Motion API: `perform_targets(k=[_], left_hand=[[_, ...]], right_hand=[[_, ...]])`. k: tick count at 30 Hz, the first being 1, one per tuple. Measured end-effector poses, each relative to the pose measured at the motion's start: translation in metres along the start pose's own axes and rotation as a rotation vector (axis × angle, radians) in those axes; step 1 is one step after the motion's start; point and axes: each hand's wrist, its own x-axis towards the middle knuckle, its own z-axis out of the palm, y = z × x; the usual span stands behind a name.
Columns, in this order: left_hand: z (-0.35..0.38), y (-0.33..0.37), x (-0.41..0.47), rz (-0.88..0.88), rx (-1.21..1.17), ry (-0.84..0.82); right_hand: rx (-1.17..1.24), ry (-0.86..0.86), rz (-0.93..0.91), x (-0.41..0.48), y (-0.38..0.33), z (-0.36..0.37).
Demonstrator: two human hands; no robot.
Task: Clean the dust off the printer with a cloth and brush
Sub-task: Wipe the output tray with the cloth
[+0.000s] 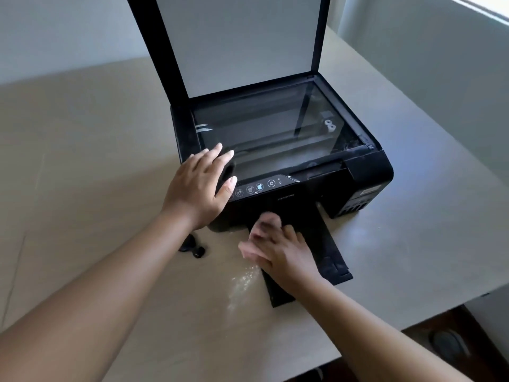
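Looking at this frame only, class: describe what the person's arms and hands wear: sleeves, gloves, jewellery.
Both forearms are bare to the picture's edge: no sleeves, gloves, watch or bracelet show. The left hand shows no ring; the right hand is too blurred to tell.

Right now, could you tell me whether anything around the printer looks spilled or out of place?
Yes: white powdery specks are scattered on the table just left of the printer's pulled-out tray, by the right hand, like dust swept off it. A small black object lies loose nearby.
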Motion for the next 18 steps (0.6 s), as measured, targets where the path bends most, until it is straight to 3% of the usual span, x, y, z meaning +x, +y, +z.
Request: perform_targets(k=[3, 7, 8, 9, 11, 14, 16, 18], left_hand=[[0.002, 0.001, -0.001, 0.000, 0.010, 0.001], [0.003, 0.002, 0.001, -0.003, 0.017, 0.014], [0.002, 0.001, 0.002, -0.001, 0.019, 0.016], [0.003, 0.001, 0.002, 0.000, 0.022, 0.017], [0.004, 0.000, 0.003, -0.001, 0.029, 0.015], [0.005, -0.001, 0.003, 0.002, 0.025, 0.017], [0.005, 0.000, 0.003, 0.008, 0.017, 0.020], [0.005, -0.001, 0.003, 0.006, 0.020, 0.024]], right_hand=[[-0.017, -0.084, -0.149, -0.022, 0.034, -0.007], [-0.032, 0.019, 0.316, -0.007, 0.069, -0.003], [-0.020, 0.033, 0.356, 0.007, 0.059, 0.002], [-0.012, 0.047, 0.311, 0.017, 0.043, 0.004], [0.011, 0.045, 0.050, 0.016, 0.015, 0.006], [0.108, -0.136, -0.283, -0.030, 0.025, -0.013], [0.074, -0.146, -0.252, -0.052, 0.054, -0.020], [0.034, -0.094, 0.003, -0.043, 0.070, -0.016]])
